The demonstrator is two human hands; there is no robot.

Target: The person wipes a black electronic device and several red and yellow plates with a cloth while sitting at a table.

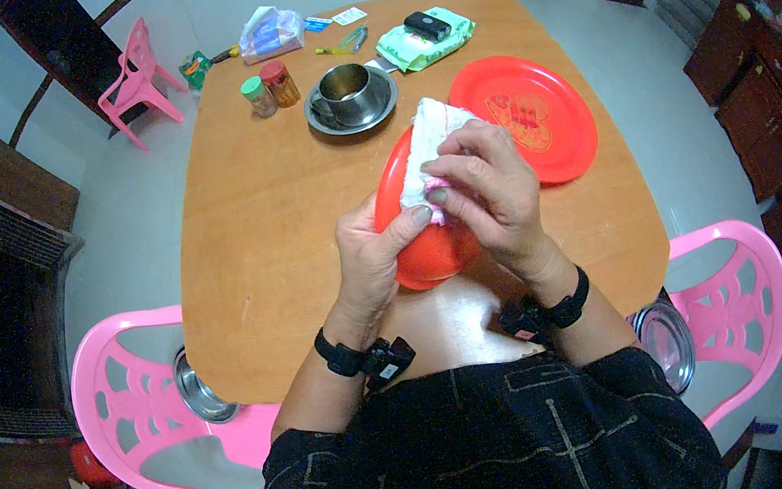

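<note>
A red plastic dish is tilted up above the near half of the table. My left hand grips its left rim, thumb lying on the edge of a white cloth. That folded cloth, with a pink part near its lower end, lies against the dish. My right hand pinches the cloth near the pink part, fingers bent. Part of the dish is hidden behind the cloth and my right hand. Just beyond my right hand, a red oval tray with a gold printed design rests flat on the table.
A steel cup stands on a steel plate. Two lidded jars, a tissue pack and a green wipes pack with a black object on it occupy the wooden table's far side. Pink chairs flank me, holding metalware.
</note>
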